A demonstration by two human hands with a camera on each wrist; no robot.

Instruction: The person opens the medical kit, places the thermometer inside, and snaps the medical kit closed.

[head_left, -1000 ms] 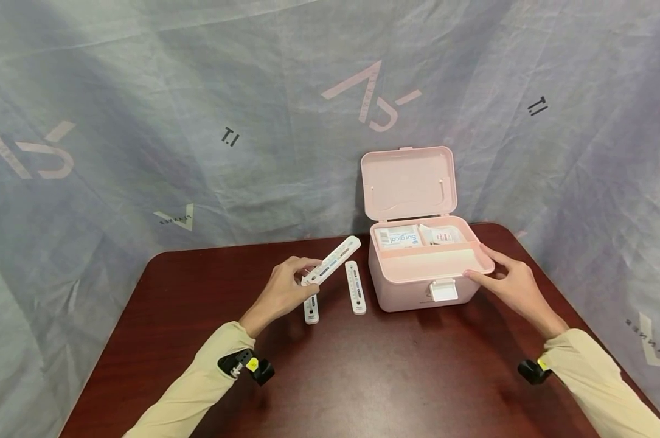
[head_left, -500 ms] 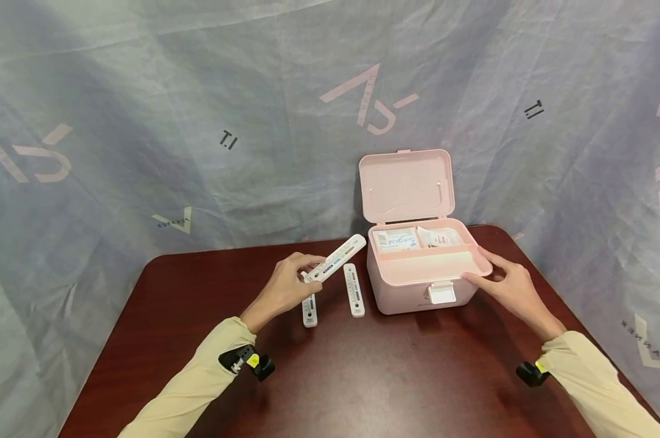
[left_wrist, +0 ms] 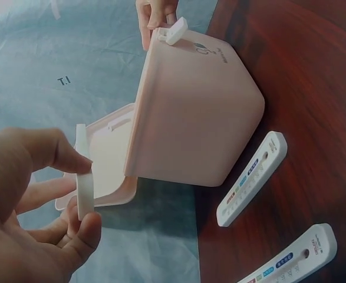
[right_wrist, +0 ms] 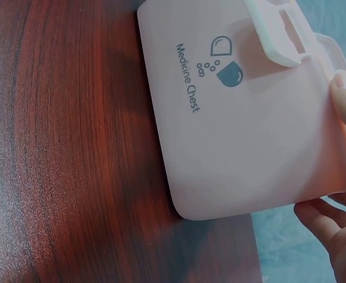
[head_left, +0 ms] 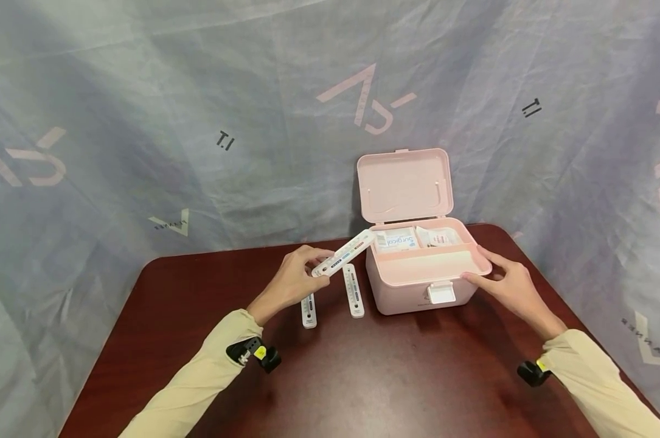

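My left hand (head_left: 294,277) pinches a white strip thermometer (head_left: 347,250) between thumb and fingers, tilted up to the right. Its far end overlaps the left rim of an open pink medicine chest (head_left: 401,298) in the head view. In the left wrist view, the held thermometer (left_wrist: 85,191) shows edge-on. At the chest's right front corner my right hand (head_left: 509,287) grips the rim, thumb (right_wrist: 345,100) at the top and fingers against the side. Two more thermometers lie on the table, one (head_left: 354,292) beside the chest and another (head_left: 309,313) partly hidden under my left hand.
Inside the chest, a packet marked Surgical (head_left: 396,240) and a white packet (head_left: 438,237) fill the back compartments. The raised lid (head_left: 405,185) stands near a grey cloth backdrop (head_left: 286,121). A white latch (head_left: 441,292) hangs at the chest's front. Everything rests on a dark red-brown table (head_left: 395,377).
My left hand has moved a little right and up with the thermometer, bringing its far end to the chest's left rim. My right hand has stayed on the rim.
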